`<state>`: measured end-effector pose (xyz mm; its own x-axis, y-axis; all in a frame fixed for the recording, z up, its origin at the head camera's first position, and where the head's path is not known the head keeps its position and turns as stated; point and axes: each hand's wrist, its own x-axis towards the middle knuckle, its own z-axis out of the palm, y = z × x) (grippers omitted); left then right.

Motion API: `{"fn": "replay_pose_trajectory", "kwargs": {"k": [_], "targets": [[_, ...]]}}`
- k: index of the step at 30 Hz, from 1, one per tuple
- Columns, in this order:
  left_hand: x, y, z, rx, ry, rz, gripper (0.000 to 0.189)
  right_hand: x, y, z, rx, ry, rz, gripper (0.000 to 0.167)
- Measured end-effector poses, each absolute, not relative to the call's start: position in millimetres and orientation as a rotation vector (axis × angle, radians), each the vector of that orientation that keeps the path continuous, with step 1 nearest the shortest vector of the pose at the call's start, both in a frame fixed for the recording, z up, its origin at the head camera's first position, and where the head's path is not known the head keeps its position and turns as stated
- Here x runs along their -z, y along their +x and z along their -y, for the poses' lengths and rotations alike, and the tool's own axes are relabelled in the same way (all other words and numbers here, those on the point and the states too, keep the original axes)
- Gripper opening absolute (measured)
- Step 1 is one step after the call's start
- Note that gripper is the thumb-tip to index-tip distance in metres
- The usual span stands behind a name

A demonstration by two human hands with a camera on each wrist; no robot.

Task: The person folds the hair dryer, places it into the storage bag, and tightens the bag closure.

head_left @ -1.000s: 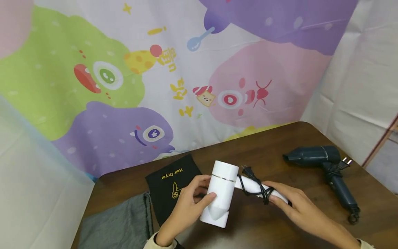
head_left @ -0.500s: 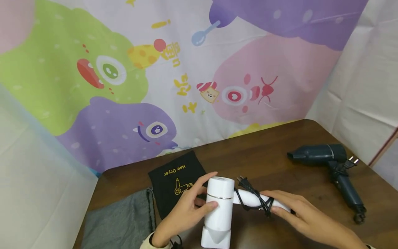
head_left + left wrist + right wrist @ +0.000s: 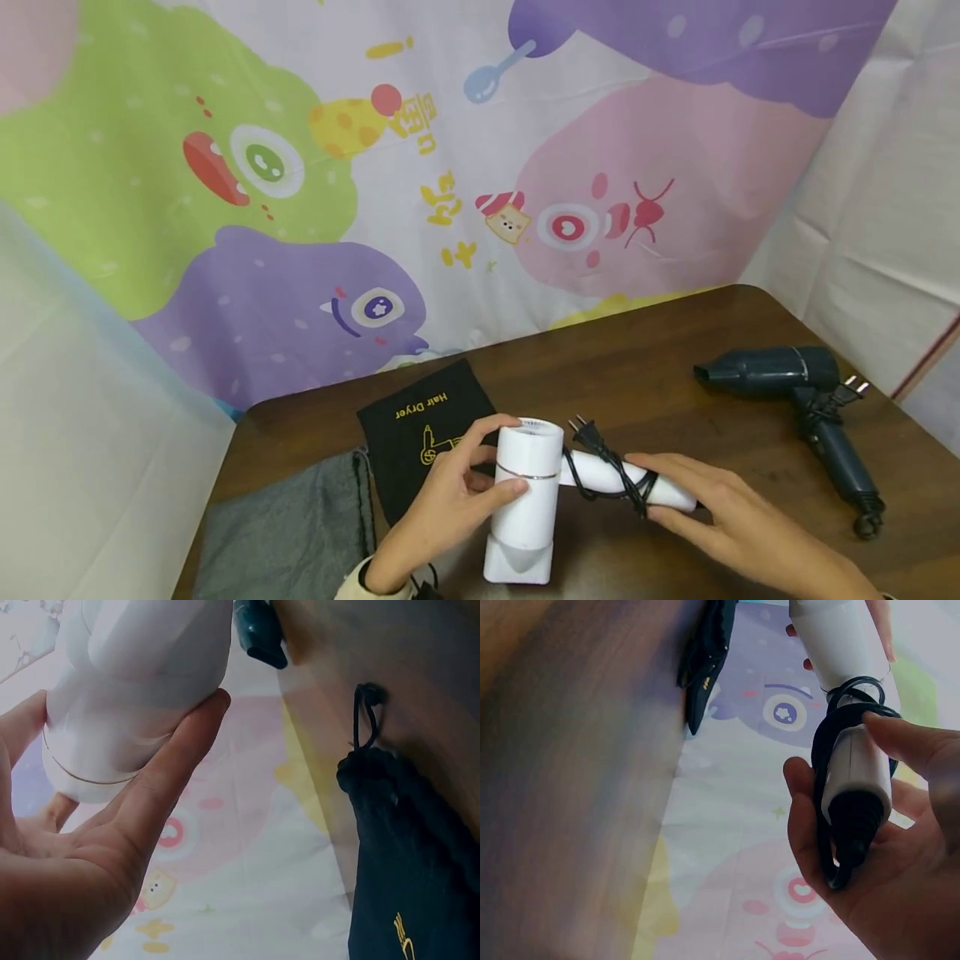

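Both hands hold a white hair dryer (image 3: 525, 508) over the front of the table. The left hand (image 3: 442, 504) grips its barrel, thumb across the near side and fingers behind and at the rear rim. Around the handle's end curls the right hand (image 3: 720, 508), next to a black cord (image 3: 630, 479) wrapped about the white handle. The plug (image 3: 587, 433) sticks up beside the handle. In the right wrist view the cord loops round the handle (image 3: 859, 769) between thumb and fingers. The nozzle (image 3: 517, 560) points toward the person, and the rear grille faces up.
A dark hair dryer (image 3: 795, 392) with its cord bundled lies at the table's right side. Left of the hands lie a black drawstring pouch (image 3: 390, 433) printed "Hair Dryer" and a grey cloth bag (image 3: 292, 533). A cartoon-print curtain (image 3: 450, 317) hangs behind the wooden table (image 3: 652, 333).
The white hair dryer has tipped so its rear end shows more from above, and its nozzle has swung down toward the person. Both hands keep their hold.
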<state>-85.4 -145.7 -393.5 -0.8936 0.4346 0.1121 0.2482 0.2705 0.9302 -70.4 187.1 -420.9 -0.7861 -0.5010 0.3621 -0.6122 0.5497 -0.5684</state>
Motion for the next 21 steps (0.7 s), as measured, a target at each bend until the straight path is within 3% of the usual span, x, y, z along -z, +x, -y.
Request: {"fn": "replay_pose_trajectory", "kwargs": {"k": [21], "targets": [[390.7,-85.1,149.1,-1.694,0.65,-2.278,0.064,436.1,-65.7,-175.9,-0.885,0.98,2.433,0.056]]}}
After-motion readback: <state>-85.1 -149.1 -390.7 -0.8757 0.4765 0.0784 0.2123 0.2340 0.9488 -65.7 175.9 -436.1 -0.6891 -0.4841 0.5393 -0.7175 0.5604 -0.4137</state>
